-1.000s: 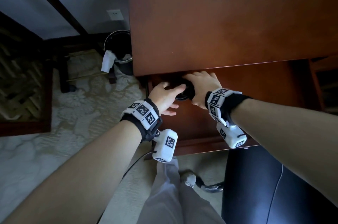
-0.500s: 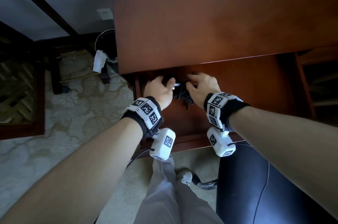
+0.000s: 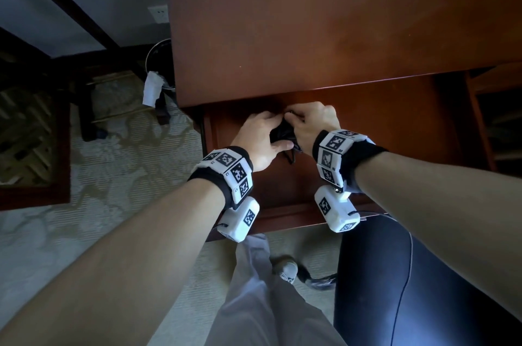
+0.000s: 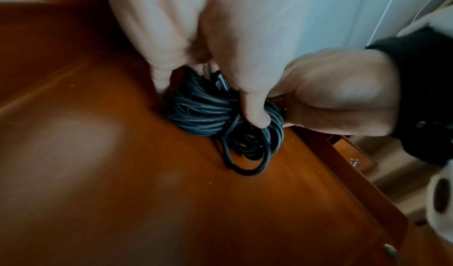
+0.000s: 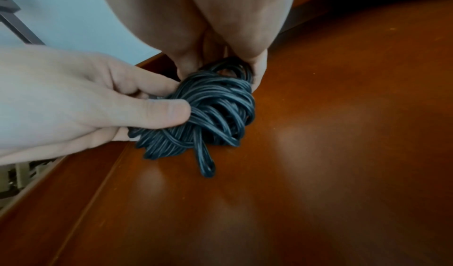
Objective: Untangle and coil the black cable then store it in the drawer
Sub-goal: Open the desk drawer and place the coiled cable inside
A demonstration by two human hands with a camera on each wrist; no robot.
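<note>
The black cable (image 3: pixel 283 134) is wound into a tight bundle with one loop hanging out below. It sits low over the floor of the open wooden drawer (image 3: pixel 395 125), near its back left corner. My left hand (image 3: pixel 264 135) grips the bundle from the left, thumb over the strands. My right hand (image 3: pixel 309 122) pinches its top from the right. In the left wrist view the cable (image 4: pixel 203 115) touches the drawer floor (image 4: pixel 98 154). The right wrist view shows the cable (image 5: pixel 215 111) between both hands on the drawer floor (image 5: pixel 343 134).
The desk top (image 3: pixel 310 21) overhangs the back of the drawer. A waste bin (image 3: pixel 161 63) stands on the carpet to the left. A black chair (image 3: pixel 409 289) is at the lower right, beside my grey trouser leg (image 3: pixel 254 289).
My hands have closed in on each other, and both now hold the bundle tightly. The bundle has sunk lower in the drawer.
</note>
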